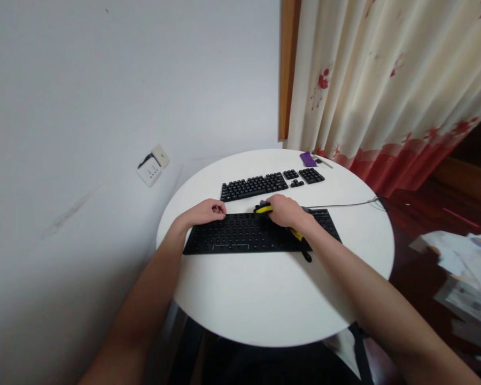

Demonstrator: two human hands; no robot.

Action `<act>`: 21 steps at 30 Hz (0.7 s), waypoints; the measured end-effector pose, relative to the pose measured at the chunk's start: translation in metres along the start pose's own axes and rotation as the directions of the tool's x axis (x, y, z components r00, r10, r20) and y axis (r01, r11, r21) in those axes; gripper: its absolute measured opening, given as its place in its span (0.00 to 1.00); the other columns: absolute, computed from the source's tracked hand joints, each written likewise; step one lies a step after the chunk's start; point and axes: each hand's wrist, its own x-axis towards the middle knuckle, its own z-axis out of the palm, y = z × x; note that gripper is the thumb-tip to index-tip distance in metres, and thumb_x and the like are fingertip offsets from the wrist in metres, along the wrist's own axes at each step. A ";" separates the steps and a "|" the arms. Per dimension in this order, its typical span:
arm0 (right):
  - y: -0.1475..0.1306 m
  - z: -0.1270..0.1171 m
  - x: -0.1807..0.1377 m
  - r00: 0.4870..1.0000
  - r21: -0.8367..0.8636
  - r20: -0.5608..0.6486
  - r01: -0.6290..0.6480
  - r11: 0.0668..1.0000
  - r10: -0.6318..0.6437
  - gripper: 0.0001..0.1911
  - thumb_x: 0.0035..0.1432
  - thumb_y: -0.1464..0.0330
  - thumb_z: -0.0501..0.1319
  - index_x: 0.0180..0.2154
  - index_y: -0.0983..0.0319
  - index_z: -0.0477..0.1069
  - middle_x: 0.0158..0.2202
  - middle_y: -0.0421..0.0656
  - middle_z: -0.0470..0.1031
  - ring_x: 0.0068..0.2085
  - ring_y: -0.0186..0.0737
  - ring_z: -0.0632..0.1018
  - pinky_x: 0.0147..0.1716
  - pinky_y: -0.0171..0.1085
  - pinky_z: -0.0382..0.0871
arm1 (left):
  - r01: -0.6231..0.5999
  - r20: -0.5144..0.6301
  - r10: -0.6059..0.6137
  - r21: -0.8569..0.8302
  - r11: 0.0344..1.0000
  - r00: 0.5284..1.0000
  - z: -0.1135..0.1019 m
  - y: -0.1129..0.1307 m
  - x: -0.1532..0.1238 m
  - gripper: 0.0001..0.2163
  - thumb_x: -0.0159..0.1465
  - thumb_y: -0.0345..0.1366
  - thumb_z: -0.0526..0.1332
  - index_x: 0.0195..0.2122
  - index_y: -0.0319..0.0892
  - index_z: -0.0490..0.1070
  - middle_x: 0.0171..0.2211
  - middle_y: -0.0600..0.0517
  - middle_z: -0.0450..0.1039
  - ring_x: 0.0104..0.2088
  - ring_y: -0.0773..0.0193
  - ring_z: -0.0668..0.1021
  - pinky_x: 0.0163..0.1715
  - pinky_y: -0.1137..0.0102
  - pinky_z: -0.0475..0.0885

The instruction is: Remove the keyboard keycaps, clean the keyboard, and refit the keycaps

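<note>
A black keyboard [240, 235] with its keycaps off lies across the white round table, rows of bare switches showing. My left hand [207, 212] is at its far left edge, fingers curled and closed against the rim. My right hand [285, 209] grips a yellow-and-black tool [263, 208] above the right half of the keyboard. The tool's head points left near the far edge, and a black end with a strap or loop sticks out below my wrist. My fingers and forearm hide much of the tool, so its exact kind is unclear.
Behind the keyboard, black keycaps [256, 185] are laid out in keyboard order. A purple cloth or packet [308, 159] lies at the back beside a thin light stick. A cable [344, 205] runs right over the table [260, 299]. Wall sockets [149, 171] are at left, a curtain [369, 85] behind.
</note>
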 end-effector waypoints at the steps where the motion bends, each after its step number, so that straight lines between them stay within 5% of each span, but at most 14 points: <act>1: 0.007 -0.003 0.000 0.998 0.000 0.018 -0.068 0.998 0.068 0.19 0.54 0.70 0.59 0.49 0.65 0.73 0.49 0.57 0.76 0.45 0.54 0.77 0.40 0.43 0.68 | 0.001 0.000 -0.001 0.000 1.000 1.000 0.000 0.000 0.000 0.09 0.54 0.39 0.61 0.33 0.40 0.75 0.27 0.53 0.72 0.30 0.63 0.73 0.32 0.71 0.65; 6: 0.029 -0.015 0.001 0.966 -0.022 -0.018 -0.259 0.966 0.259 0.19 0.55 0.68 0.60 0.48 0.67 0.73 0.46 0.58 0.77 0.43 0.55 0.78 0.37 0.43 0.67 | 0.003 0.006 -0.003 -0.002 1.000 1.000 0.000 0.002 -0.001 0.09 0.54 0.38 0.60 0.33 0.40 0.74 0.26 0.54 0.71 0.29 0.64 0.72 0.31 0.72 0.65; 10: 0.004 -0.003 0.000 0.995 0.005 -0.099 -0.025 1.000 0.026 0.17 0.55 0.69 0.58 0.46 0.64 0.75 0.46 0.54 0.77 0.44 0.52 0.78 0.38 0.42 0.67 | 0.003 0.002 -0.003 0.003 1.000 1.000 0.000 0.002 0.000 0.09 0.54 0.39 0.60 0.33 0.40 0.74 0.26 0.54 0.71 0.29 0.64 0.72 0.32 0.71 0.65; 14: -0.003 0.002 0.000 0.980 0.045 -0.047 0.194 0.980 -0.192 0.20 0.53 0.71 0.59 0.48 0.61 0.75 0.48 0.51 0.77 0.46 0.50 0.77 0.41 0.42 0.67 | 0.007 0.005 -0.007 0.005 1.000 1.000 0.000 0.001 0.000 0.10 0.53 0.38 0.60 0.33 0.40 0.74 0.26 0.54 0.72 0.30 0.63 0.73 0.33 0.71 0.66; 18: 0.033 -0.011 0.004 0.998 0.068 0.050 -0.031 0.997 0.028 0.18 0.51 0.71 0.61 0.45 0.64 0.76 0.43 0.52 0.79 0.42 0.48 0.78 0.39 0.40 0.68 | 0.022 0.007 -0.022 0.028 0.999 1.000 0.000 0.004 -0.002 0.10 0.52 0.38 0.59 0.33 0.40 0.74 0.26 0.53 0.72 0.29 0.63 0.72 0.32 0.71 0.66; 21: 0.050 -0.019 0.005 0.988 0.022 0.005 -0.155 0.988 0.155 0.17 0.52 0.69 0.62 0.45 0.65 0.76 0.42 0.54 0.79 0.41 0.51 0.78 0.37 0.41 0.68 | 0.025 0.001 -0.025 0.046 0.999 1.000 -0.001 0.007 -0.003 0.11 0.51 0.37 0.58 0.34 0.40 0.74 0.27 0.53 0.72 0.30 0.63 0.72 0.32 0.71 0.66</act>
